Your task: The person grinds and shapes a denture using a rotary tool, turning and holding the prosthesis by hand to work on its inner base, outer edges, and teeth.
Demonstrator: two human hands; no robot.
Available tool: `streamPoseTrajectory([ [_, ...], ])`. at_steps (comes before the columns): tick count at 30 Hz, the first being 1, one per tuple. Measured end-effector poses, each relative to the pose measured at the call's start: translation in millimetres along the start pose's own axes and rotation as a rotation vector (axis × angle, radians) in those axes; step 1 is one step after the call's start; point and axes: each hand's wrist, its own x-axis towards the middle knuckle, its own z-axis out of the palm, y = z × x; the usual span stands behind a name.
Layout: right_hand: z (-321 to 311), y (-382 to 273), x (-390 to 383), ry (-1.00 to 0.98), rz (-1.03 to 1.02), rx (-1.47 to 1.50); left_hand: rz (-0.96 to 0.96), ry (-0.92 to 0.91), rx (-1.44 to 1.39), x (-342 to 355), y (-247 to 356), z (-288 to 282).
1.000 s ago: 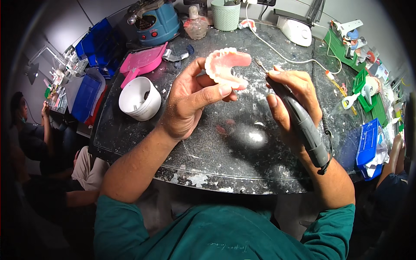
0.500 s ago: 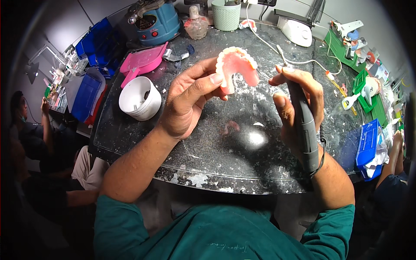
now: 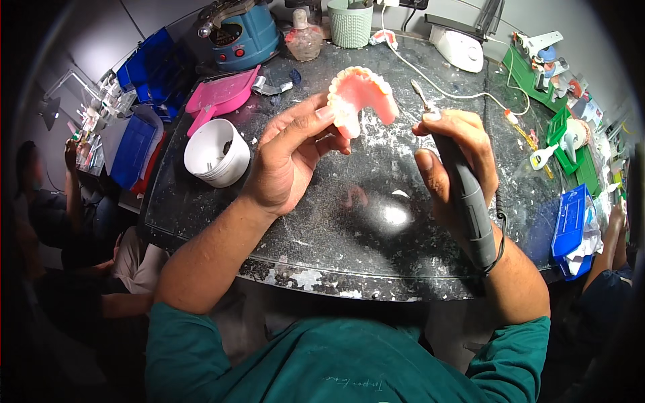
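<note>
Between the thumb and fingers of my left hand (image 3: 285,151) is a pink denture (image 3: 371,101) with a curved row of cream teeth. I grip it by one end of its arch, raised above the dark worktop, teeth toward the far side. My right hand (image 3: 467,151) is wrapped round a dark grey rotary handpiece (image 3: 468,201), its cable looping at the wrist. The metal bur (image 3: 419,91) at its tip points up and away, a short gap to the right of the denture and not touching it.
The black worktop (image 3: 322,221) is speckled with white residue. On the left stand a white tub (image 3: 216,153), a pink dustpan (image 3: 225,94) and a blue machine (image 3: 243,37). A white cable (image 3: 443,84) crosses the back right, near green trays (image 3: 534,74) and a blue bin (image 3: 571,225). Other people sit at both sides.
The denture has shifted slightly left and down and is tilted differently. The handpiece tip has swung left and farther from me. Both hands keep their hold.
</note>
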Motion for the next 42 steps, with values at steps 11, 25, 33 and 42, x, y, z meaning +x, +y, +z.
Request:
streamPoseTrajectory([
  [11,0,-4,3,-0.023,0.020,-0.040,-0.039,0.054,-0.089,0,-1,-1],
  [25,-19,32,9,0.013,0.972,0.178,0.047,0.093,0.023,4,-2,3],
  [33,-43,48,14,-0.016,0.927,0.819,0.052,0.094,0.030,6,-3,-1],
  [42,-22,15,10,-0.259,0.350,-0.193,-0.031,0.070,-0.148,5,-5,-7],
])
